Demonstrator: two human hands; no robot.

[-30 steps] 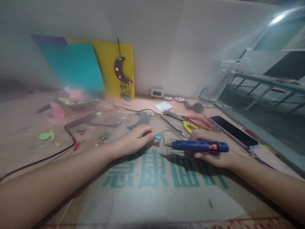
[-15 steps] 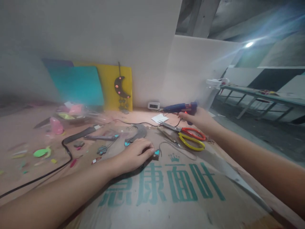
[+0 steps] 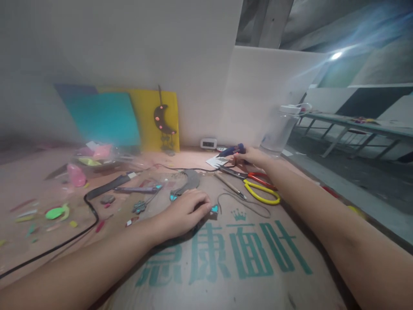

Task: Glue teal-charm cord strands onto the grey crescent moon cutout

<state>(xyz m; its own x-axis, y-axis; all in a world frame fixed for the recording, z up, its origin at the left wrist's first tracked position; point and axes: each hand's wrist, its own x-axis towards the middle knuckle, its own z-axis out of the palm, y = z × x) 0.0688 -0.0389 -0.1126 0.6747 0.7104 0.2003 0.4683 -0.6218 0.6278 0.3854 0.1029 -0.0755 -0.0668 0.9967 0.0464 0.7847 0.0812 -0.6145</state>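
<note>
My right hand (image 3: pixel 250 157) is wrapped round a blue glue gun (image 3: pixel 232 150), its nozzle low over a white paper square (image 3: pixel 216 161). A small red light glows on the gun. My left hand (image 3: pixel 187 211) lies on the cardboard sheet (image 3: pixel 258 288), fingers curled, their tips partly hidden. A small grey piece with a turquoise patch (image 3: pixel 214 209) shows at its thumb tip; whether it is gripped is unclear. Just behind that hand lies a grey crescent (image 3: pixel 189 181) with a turquoise patch. Scissors (image 3: pixel 261 189) with red and yellow handles and a pen (image 3: pixel 230 185) lie between my hands.
A dark moon ornament (image 3: pixel 164 120) hangs before a yellow sheet (image 3: pixel 145 120), beside a turquoise sheet (image 3: pixel 106 118). A small digital clock (image 3: pixel 208 143) stands at the wall. Left are coloured scraps (image 3: pixel 54 212), a grey flower (image 3: pixel 139 206) and a black cable (image 3: pixel 64 243).
My right hand has brought the glue gun left and down, from above the table to the white paper. My left hand has stayed in place.
</note>
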